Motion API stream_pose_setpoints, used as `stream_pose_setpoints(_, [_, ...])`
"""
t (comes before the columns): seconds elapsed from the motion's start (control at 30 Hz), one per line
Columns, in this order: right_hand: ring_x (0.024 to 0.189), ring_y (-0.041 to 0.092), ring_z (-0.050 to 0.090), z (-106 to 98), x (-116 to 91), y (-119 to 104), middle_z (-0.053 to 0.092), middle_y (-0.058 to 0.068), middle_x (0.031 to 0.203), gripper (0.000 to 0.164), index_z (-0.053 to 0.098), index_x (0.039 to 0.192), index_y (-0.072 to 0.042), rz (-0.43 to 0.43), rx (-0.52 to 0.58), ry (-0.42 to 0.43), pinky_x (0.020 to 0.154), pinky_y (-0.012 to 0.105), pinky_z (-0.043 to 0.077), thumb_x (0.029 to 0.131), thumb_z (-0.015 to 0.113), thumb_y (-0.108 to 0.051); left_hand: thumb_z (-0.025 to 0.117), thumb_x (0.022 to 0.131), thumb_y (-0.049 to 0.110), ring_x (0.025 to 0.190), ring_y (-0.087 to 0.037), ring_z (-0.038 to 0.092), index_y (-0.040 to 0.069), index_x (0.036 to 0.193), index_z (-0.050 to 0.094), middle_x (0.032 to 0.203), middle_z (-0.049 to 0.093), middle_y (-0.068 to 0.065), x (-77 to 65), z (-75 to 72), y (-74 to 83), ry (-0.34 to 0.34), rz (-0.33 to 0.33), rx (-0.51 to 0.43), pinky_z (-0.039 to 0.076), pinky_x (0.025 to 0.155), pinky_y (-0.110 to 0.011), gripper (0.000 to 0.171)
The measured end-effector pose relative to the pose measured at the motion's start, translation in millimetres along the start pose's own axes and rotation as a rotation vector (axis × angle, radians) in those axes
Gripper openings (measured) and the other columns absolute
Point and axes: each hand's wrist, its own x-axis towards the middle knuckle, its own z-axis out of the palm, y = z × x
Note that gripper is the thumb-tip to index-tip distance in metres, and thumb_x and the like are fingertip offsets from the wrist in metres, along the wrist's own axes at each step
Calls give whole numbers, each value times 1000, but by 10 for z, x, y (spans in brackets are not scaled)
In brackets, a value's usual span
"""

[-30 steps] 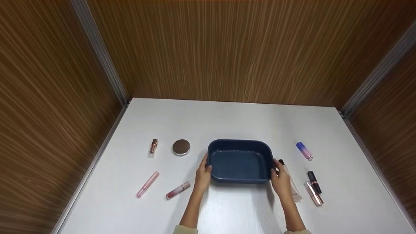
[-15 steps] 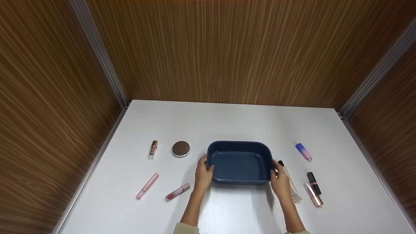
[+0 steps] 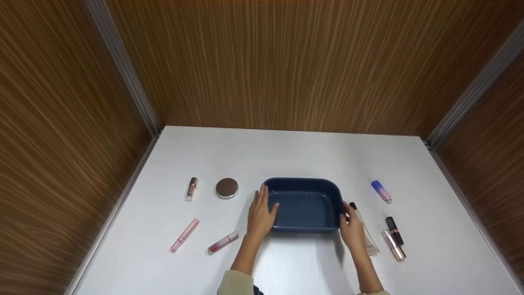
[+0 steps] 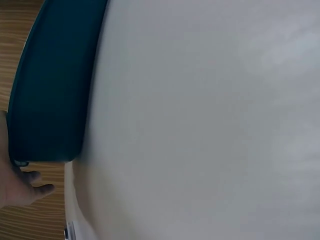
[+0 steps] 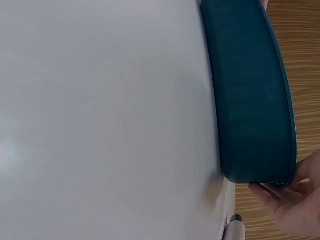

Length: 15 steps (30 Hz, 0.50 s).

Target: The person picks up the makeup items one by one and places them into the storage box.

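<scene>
Far left there's a little rose-gold and clear tube point(image 3: 191, 189), with a slim pink tube point(image 3: 184, 235) nearer, slanting far-right. Next over, a round brown compact point(image 3: 226, 188) on the far side and a red-pink tube point(image 3: 223, 242) on the near side.

Then the left hand point(image 3: 260, 217): fingers straight and laid along the dish's left end, thumb out over the inside, so it's touching rather than clutching. The dark blue dish point(image 3: 305, 209) sits on the white table point(image 3: 286, 155) between both hands, long axis running left-right, opening up, inside floor showing bare. Right hand point(image 3: 353, 231) is gripping its right end, so the dish extends left from that grip.

A pale tube with a black cap point(image 3: 370, 238) is partly hidden behind that hand, cap end far. Past it, a blue-to-pink tube point(image 3: 381, 191) sits farther back, and nearer, a black tube point(image 3: 391, 226) lies against a shiny rose-gold tube point(image 3: 393, 245).
</scene>
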Motion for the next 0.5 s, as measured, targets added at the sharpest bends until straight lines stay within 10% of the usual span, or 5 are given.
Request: stream_pose_setpoints(0.5, [101, 45, 54, -48, 34, -6, 47, 32, 123, 38, 43, 127, 12, 8, -25, -42, 78, 48, 46, 90, 45, 7, 52, 94, 29, 127, -33, 35, 1, 143, 29, 149, 23, -7, -24, 26, 40, 38, -8, 135, 36, 94, -46, 61])
